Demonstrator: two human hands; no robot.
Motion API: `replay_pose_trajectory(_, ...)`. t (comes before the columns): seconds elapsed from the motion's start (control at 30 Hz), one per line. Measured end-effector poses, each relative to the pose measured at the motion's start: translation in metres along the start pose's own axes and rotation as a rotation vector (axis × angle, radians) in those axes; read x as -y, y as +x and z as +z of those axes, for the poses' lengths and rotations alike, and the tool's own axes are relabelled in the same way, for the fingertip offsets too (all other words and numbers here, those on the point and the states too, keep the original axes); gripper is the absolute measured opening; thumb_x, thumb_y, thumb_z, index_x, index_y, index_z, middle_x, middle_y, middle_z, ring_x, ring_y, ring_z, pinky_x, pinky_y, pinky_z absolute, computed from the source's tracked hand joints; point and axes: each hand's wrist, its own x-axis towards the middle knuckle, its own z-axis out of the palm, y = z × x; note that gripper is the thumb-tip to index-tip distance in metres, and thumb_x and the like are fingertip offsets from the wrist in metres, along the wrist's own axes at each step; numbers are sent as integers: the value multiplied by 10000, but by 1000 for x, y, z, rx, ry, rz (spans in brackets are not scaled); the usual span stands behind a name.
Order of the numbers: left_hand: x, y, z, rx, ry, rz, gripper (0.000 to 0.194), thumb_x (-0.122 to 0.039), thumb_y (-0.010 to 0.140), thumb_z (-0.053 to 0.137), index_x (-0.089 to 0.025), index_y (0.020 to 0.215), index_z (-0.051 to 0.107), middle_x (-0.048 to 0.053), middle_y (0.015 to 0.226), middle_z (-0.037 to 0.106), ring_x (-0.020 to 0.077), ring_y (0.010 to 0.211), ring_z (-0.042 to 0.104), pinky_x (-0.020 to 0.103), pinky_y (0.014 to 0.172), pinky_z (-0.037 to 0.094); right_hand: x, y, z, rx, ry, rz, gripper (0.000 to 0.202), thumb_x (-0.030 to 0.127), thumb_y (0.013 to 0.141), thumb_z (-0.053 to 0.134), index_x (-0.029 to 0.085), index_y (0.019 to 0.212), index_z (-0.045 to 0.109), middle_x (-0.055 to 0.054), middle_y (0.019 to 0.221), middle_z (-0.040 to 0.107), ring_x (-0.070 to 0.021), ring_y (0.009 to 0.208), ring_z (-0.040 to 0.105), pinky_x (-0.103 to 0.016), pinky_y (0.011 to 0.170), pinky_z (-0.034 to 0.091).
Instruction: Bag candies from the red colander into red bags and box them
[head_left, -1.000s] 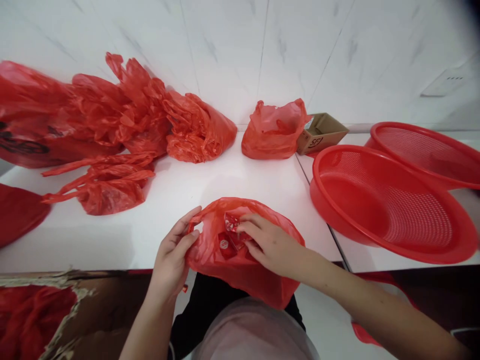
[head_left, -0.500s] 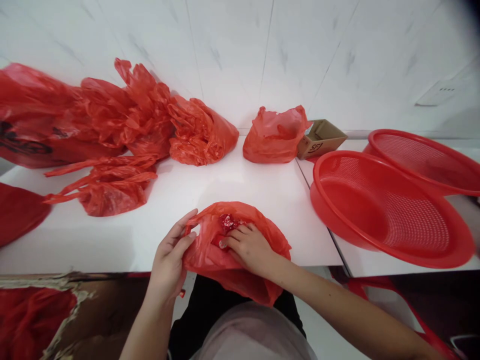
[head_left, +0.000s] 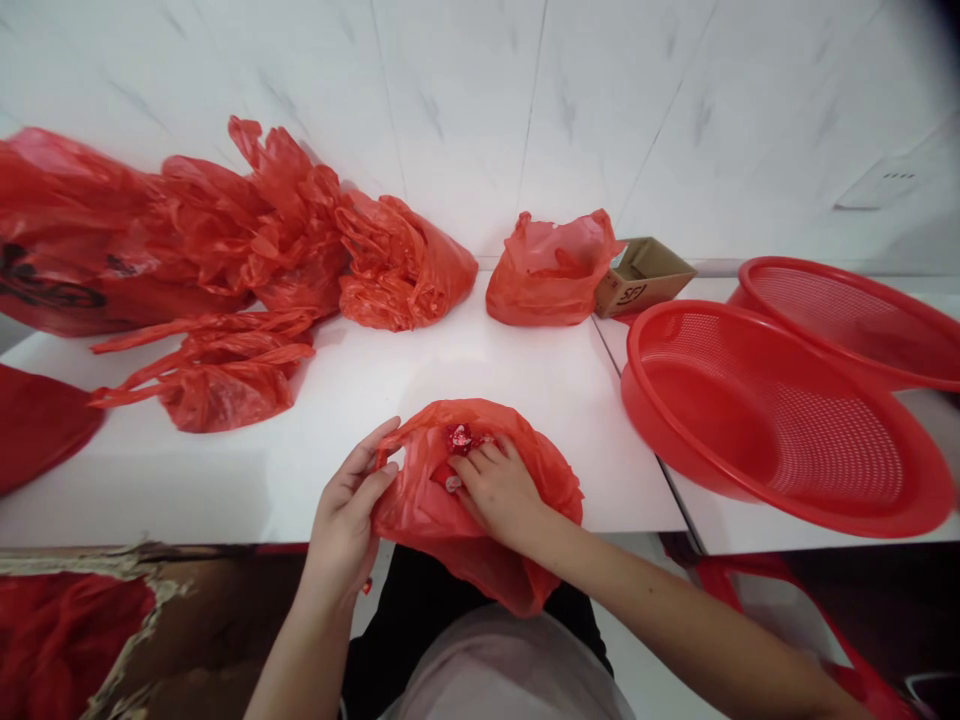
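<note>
A thin red plastic bag (head_left: 525, 450) gapes open at the table's front edge, partly hanging over my lap. My left hand (head_left: 352, 495) pinches its left side at the handle, thumb and fingers pressed on the film. Inside the bag lies my right hand (head_left: 499, 490), its fingers curled down among small shiny red-wrapped pieces that look like candies. One such piece (head_left: 460, 438) shows just beyond the fingers, and another wrapped piece (head_left: 452, 483) is beside the thumb. The right fingertips are partly hidden, so what they grip is unclear.
Bulging red bags (head_left: 285, 230) line the wall at left and centre. A smaller open red bag (head_left: 551, 290) stands beside a cardboard box (head_left: 645, 280). At right are two red plastic baskets (head_left: 705, 400). A torn carton (head_left: 217, 620) with red material sits below left.
My right hand has shifted slightly among the wrapped pieces, and they have moved a little. My left hand and the bag have drifted slightly to the right.
</note>
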Motion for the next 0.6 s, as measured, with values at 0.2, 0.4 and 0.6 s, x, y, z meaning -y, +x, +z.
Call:
replay_pose_trajectory(0.2,-1,-3,-1,-24,0,-13,516,-260,745,739,-258,1250,632,66,1251,668,183,970,673,236,798,544,-9,-7,-23,-98,511,122,348,124,853,503,196,1182,591,-80,1085,654,-207,982,598,-401,922,474)
replay_pose_trajectory(0.4,5,1,5,-28,-8,15,452,-260,737,761,-289,1181,678,22,1238,670,158,1000,647,197,803,522,-8,-17,-56,-145,1325,406,267,241,813,640,252,1079,614,17,821,572,-121,719,579,-248,629,475)
replay_pose_trajectory(0.6,10,1,0,9,41,-1,265,-289,761,755,-241,1020,734,19,1101,715,111,816,644,172,713,512,-5,-24,-68,-283,1531,358,217,239,789,717,257,988,635,31,836,544,-92,752,510,-208,660,430)
